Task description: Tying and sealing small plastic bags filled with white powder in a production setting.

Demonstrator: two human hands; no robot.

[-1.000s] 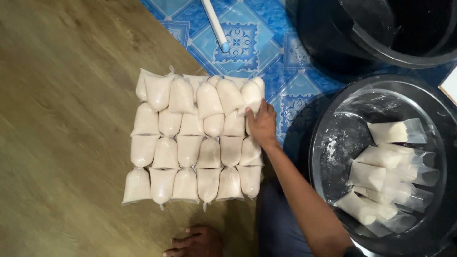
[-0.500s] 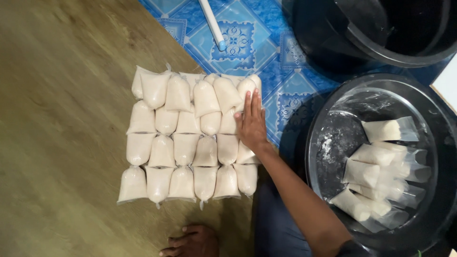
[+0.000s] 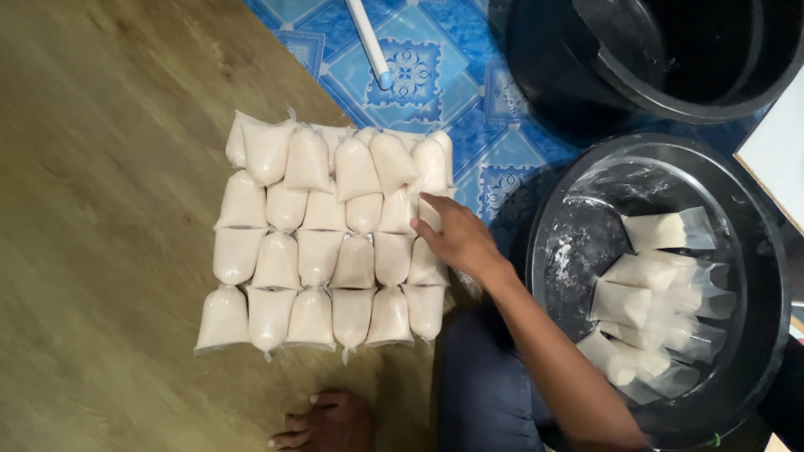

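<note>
My right hand [image 3: 459, 238] rested on the packed bags.
My grip lay open and flat, holding nothing, fingertips touching the white bags [image 3: 335, 243] laid in rows on the floor [image 3: 100, 209]; black basin [image 3: 754, 251] at three o'clock.

Small clear plastic bags of creamy off-white filling [image 3: 335, 243] lie on a brown wood-grain floor [image 3: 100, 209]. A vinyl mat [image 3: 435, 75] shows blue squares with ornate darker motifs. The round plastic basin [image 3: 758, 251] is black, as is the bucket [image 3: 670, 50]; a thin tube [image 3: 370, 42] is white.
</note>
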